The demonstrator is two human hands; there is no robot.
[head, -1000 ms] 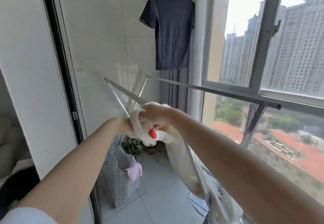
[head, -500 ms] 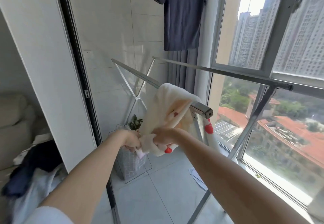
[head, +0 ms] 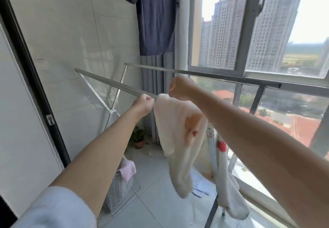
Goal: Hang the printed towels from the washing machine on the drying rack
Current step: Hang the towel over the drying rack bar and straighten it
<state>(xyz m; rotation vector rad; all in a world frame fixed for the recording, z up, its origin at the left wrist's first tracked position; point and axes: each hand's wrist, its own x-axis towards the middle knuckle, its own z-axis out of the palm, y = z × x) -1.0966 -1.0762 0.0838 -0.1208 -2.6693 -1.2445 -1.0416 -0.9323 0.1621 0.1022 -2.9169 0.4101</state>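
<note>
A cream printed towel (head: 179, 129) with red and orange marks hangs folded over the near rail of the metal drying rack (head: 110, 83). My left hand (head: 143, 103) pinches the towel's top left edge right at the rail. My right hand (head: 179, 87) is a closed fist above the towel's top right part; whether it grips cloth is hidden. Part of the towel hangs down on the far side of the rail, low on the right (head: 229, 188).
The rack's second rail (head: 204, 74) runs along the window. A dark blue T-shirt (head: 156, 13) hangs high in the corner. A grid-patterned laundry basket (head: 119, 190) with a pink cloth (head: 127, 169) stands on the floor, and a small potted plant (head: 138, 136) behind it.
The towel went from bunched in both hands below the rail to draped over it. Both hands have risen to rail height, the left sliding leftward along the top edge.
</note>
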